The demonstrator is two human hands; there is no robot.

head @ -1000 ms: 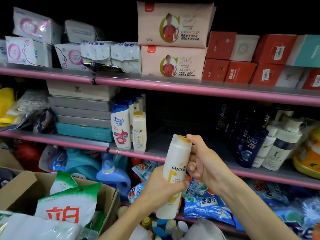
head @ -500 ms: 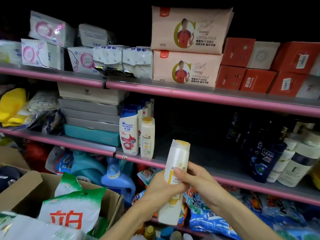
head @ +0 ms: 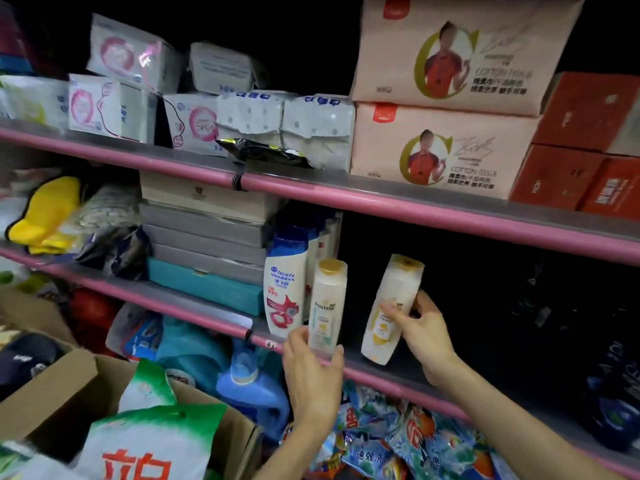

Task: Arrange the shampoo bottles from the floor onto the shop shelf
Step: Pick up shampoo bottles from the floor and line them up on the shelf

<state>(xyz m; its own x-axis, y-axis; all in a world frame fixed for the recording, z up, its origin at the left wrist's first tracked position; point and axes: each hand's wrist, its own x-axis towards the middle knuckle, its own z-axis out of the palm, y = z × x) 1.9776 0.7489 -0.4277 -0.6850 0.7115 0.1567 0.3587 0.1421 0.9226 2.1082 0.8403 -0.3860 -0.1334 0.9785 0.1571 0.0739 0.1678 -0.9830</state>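
My right hand point(head: 420, 332) grips a white Pantene shampoo bottle with a yellow cap point(head: 393, 303), tilted, its base touching the middle shelf point(head: 398, 370). My left hand point(head: 311, 372) holds the lower part of a second white Pantene bottle point(head: 327, 304) standing upright on the same shelf. Just left of it stands a white and blue Head & Shoulders bottle point(head: 285, 282), with more bottles half hidden behind it.
Stacked grey and teal boxes point(head: 207, 258) fill the shelf left of the bottles. Dark bottles point(head: 609, 393) stand at the right, dim. Tissue packs point(head: 446, 147) and red boxes sit on the upper shelf. A cardboard box point(head: 62, 393) with detergent bags is at lower left.
My right hand has carried the bottle up and right onto the middle shelf. My left hand let go of it and took hold of the Pantene bottle standing on the shelf.
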